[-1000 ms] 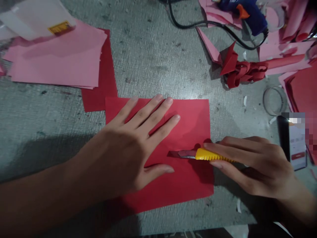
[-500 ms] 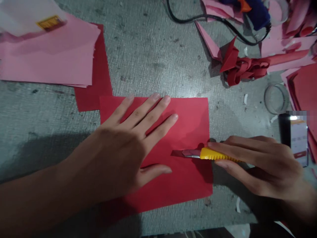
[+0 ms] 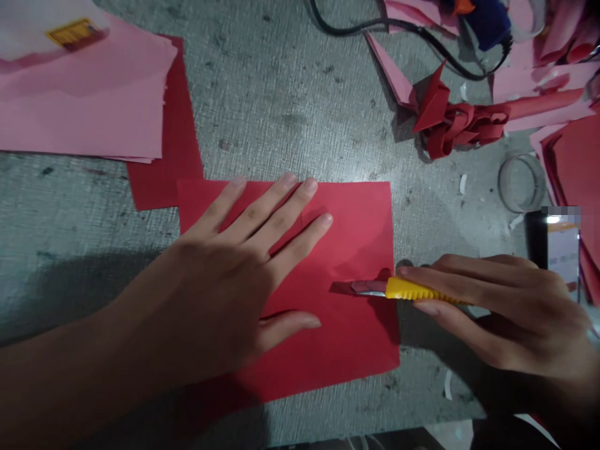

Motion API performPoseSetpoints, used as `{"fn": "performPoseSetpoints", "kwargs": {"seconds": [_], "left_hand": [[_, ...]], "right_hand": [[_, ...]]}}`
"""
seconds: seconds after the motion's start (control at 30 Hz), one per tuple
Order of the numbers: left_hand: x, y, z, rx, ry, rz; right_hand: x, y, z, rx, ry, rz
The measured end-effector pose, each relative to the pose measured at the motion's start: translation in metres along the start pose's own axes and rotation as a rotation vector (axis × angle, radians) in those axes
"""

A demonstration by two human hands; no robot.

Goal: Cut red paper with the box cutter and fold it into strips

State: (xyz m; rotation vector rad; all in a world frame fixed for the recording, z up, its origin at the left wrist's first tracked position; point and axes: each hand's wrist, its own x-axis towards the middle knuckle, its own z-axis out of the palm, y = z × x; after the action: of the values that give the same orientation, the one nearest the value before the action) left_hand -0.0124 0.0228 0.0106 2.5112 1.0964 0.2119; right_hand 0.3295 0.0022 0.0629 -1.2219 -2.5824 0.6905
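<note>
A red sheet of paper [image 3: 351, 231] lies flat on the grey table [image 3: 290, 81]. My left hand [image 3: 229, 281] rests on its left part, palm down with the fingers spread and nothing held. In my right hand [image 3: 506, 312] is a yellow box cutter [image 3: 412, 289], gripped between thumb and fingers at the sheet's right edge. Its blade is out and points left over the red paper, with a dark shadow beyond the tip. Whether the blade touches the paper I cannot tell.
Pink sheets [image 3: 94, 106] lie on another red sheet [image 3: 175, 137] at the upper left. At the upper right are a folded red paper piece [image 3: 469, 128], a blue glue gun [image 3: 490, 25] with a black cord, a tape roll [image 3: 521, 182] and a phone [image 3: 562, 250].
My right hand and the cutter have shifted slightly right, away from my left hand. The left hand stays spread on the sheet. The view has moved a little.
</note>
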Motion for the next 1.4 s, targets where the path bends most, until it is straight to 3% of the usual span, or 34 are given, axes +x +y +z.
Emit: {"fn": "performPoseSetpoints", "kwargs": {"seconds": [1.4], "left_hand": [[-0.003,-0.002,0.003,0.041,0.008,-0.002]], "right_hand": [[-0.034,0.024,-0.024,-0.072,0.031,0.044]]}}
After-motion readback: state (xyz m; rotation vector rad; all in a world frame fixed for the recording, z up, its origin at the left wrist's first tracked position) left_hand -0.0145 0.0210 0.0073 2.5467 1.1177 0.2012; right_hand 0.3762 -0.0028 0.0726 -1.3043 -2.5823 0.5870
